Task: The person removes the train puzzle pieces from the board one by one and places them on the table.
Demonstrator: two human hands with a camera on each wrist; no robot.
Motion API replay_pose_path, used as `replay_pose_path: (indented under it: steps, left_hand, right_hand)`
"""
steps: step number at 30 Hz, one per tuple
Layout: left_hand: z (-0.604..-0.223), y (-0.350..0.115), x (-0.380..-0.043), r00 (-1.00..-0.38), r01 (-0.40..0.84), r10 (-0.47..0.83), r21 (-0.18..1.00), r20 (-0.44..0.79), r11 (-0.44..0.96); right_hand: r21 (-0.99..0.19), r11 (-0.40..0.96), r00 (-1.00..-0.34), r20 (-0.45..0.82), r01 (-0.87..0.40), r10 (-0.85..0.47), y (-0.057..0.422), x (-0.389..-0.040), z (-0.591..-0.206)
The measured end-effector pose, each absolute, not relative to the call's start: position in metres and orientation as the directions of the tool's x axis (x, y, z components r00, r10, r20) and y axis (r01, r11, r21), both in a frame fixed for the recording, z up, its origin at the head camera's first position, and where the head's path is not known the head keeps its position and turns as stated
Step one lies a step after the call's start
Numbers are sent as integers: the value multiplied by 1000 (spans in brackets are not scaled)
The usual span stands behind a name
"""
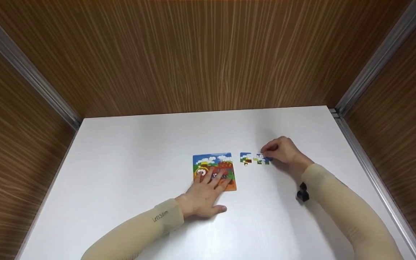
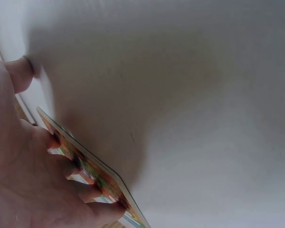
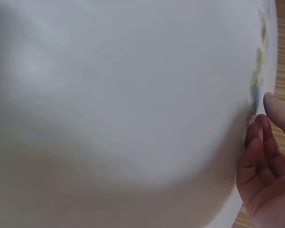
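A colourful jigsaw puzzle lies on the white table, its picture showing blue sky, clouds and a red and orange vehicle-like shape. My left hand is spread flat, its straight fingertips pressing on the lower half of the puzzle and covering part of it, thumb out to the side. To the right, my right hand pinches at the edge of a blue and white puzzle piece with thumb and curled fingers, which partly hide it. Between the two hands a piece cluster with cloud and brown parts lies apart from the puzzle.
Below the right forearm sits a small black object on the table. Brown wood-grain panels stand along the back and both sides, with metal rails at the corners.
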State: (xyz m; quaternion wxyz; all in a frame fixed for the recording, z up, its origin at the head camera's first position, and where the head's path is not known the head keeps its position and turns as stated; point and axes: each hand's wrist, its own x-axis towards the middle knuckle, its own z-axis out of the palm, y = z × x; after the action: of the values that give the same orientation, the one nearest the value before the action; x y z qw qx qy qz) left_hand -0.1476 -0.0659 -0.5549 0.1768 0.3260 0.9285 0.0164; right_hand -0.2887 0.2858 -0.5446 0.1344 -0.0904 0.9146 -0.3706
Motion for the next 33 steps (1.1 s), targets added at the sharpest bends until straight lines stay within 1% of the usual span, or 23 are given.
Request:
replay_pose_path:
  steps: [5, 10, 14, 23, 29, 33]
  left_hand:
    - [-555, -67, -149, -726, 594, 609, 154, -319, 790]
    - [-554, -66, -150, -726, 589, 613, 177, -312, 788]
    - [-554, -65, -149, -726, 592, 613, 170, -310, 787]
    - [-552, -66, -146, -728, 588, 610, 172, -313, 790]
    - [-551, -66, -146, -729, 585, 612, 185, -308, 790]
    - [-551, -66, -145, -731, 586, 611, 181, -305, 790]
  right_hand:
    - [-724, 687, -950, -170, -60, -263, 280, -289, -535]
    - [-721, 684, -942, -141, -114, -306, 267, -289, -526]
    - [-724, 673, -926, -137, -148, -352, 254, -289, -524]
    - [-746, 647, -905, -149, -162, -399, 219, -289, -521]
    - [-731, 657, -890, -156, -187, -427, 193, -290, -521]
    - [-709, 666, -875, -147, -232, -462, 178, -291, -524]
